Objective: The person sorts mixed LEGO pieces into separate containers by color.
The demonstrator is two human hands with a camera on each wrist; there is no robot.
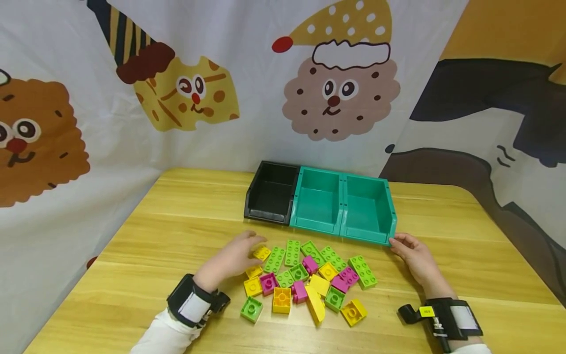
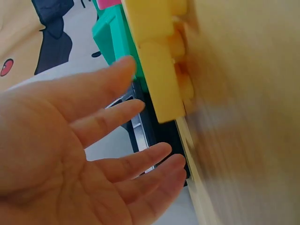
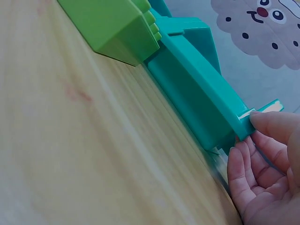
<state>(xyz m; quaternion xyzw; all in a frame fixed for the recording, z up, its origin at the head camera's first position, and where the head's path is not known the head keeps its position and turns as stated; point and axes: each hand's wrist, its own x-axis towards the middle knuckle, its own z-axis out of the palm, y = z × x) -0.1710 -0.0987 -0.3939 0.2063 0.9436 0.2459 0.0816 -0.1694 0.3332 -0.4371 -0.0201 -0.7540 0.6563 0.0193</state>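
Bricks (image 1: 305, 280) lie under relaxed left hand (image 1: 232, 258); right hand (image 1: 413, 255) fingers touch teal bin (image 1: 369, 209).

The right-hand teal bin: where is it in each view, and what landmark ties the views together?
Head: the right teal bin sits at the far right of the bin row, right hand at its front corner.
Left wrist: only a teal edge at top; which bin, cannot tell.
Right wrist: it runs diagonally, fingertips on its corner.
Shared landmark: wooden table.
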